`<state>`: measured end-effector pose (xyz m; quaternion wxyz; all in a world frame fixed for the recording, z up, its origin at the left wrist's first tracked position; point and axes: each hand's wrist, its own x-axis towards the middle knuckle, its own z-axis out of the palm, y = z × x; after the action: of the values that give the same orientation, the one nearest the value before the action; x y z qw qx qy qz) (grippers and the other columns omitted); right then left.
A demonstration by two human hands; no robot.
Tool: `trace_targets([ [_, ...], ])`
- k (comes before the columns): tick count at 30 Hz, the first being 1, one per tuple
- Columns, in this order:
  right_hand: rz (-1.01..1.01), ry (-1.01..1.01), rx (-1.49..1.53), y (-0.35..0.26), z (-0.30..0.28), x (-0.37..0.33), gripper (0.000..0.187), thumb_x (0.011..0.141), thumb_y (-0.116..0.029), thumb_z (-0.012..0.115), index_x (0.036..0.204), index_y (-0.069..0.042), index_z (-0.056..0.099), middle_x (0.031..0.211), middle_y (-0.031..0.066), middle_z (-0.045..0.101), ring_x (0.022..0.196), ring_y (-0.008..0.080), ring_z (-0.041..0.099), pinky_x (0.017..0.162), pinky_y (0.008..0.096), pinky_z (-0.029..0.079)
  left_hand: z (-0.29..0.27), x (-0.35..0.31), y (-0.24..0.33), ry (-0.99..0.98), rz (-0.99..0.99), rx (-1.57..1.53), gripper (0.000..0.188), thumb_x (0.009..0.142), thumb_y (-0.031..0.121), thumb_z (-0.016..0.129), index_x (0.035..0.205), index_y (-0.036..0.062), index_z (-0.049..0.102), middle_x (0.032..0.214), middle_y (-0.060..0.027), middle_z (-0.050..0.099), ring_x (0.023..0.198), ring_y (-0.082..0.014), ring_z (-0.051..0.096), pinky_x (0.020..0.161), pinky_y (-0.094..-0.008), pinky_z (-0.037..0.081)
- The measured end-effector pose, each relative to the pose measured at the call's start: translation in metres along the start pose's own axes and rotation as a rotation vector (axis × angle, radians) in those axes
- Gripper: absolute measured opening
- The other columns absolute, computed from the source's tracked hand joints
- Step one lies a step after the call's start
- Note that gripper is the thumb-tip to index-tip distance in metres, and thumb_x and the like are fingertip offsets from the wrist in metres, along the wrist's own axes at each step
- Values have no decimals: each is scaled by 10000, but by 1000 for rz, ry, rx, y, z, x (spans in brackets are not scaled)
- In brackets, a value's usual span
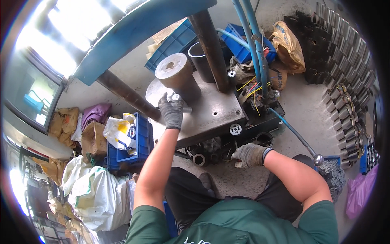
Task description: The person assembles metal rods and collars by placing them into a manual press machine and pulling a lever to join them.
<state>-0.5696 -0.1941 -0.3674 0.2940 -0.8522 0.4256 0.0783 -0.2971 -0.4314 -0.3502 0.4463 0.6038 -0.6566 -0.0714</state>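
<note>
My left hand [171, 113], in a grey knit glove, is over the press bed [221, 101], its fingers around a small silver metal cylinder [176, 97]. Right behind it stands a thick round metal block [172, 67] with a wide, flat top and a hole in it. My right hand [248, 155], gloved too, hangs in front of the bed with its fingers curled together; what they hold, if anything, is hidden. Close to it, a round slotted metal disc [235, 129] shows at the bed's front edge.
Steel columns [209, 51] and a blue beam [138, 32] frame the press. A ball-ended lever [318, 160] reaches out at right. Blue crates [142, 140] and white sacks [99, 197] lie left. Stacked metal cylinders [345, 122] line the right side; rings [199, 159] sit below the bed.
</note>
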Motion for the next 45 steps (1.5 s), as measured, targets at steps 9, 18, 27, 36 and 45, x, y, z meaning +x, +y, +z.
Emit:
trace_targets([
  [9, -68, 167, -8, 7, -2, 1, 464, 911, -440, 616, 1194, -83, 699, 1057, 175, 731, 1011, 363, 699, 895, 482, 545, -13, -45, 35, -201, -445, -162, 662, 746, 403, 915, 1110, -41, 586, 942, -151, 660, 887, -236, 616, 843, -364, 508],
  [18, 92, 719, 672, -30, -31, 18, 687, 796, -126, 791, 1414, -23, 509, 1231, 145, 678, 1144, 237, 655, 1002, 354, 506, -47, -149, 103, -897, -260, -994, 273, 877, 101, 771, 1112, 18, 658, 925, -73, 686, 876, -133, 660, 779, -324, 568],
  [27, 101, 485, 1158, -28, -6, 15, 286, 857, -84, 710, 1124, -61, 608, 706, 57, 618, 493, 161, 567, 425, 302, 429, -56, -146, 120, -702, 26, -1140, 165, 942, 149, 657, 1017, 2, 669, 859, -143, 656, 818, -228, 635, 747, -387, 522],
  [36, -362, 251, 1802, 14, 32, 37, 429, 986, -264, 523, 1390, -123, 482, 1009, 38, 603, 818, 143, 580, 678, 281, 484, -66, -133, 121, -439, 319, -366, 296, 932, 331, 627, 896, 38, 655, 839, -188, 603, 825, -387, 626, 735, -478, 524],
  [45, -254, 642, 2315, -7, 4, 61, 358, 1013, -338, 622, 1284, -104, 605, 994, 40, 665, 761, 112, 600, 553, 196, 479, -8, -135, 84, -327, -57, -831, 279, 1005, 253, 645, 1032, -23, 615, 876, -131, 633, 814, -231, 599, 769, -387, 521],
])
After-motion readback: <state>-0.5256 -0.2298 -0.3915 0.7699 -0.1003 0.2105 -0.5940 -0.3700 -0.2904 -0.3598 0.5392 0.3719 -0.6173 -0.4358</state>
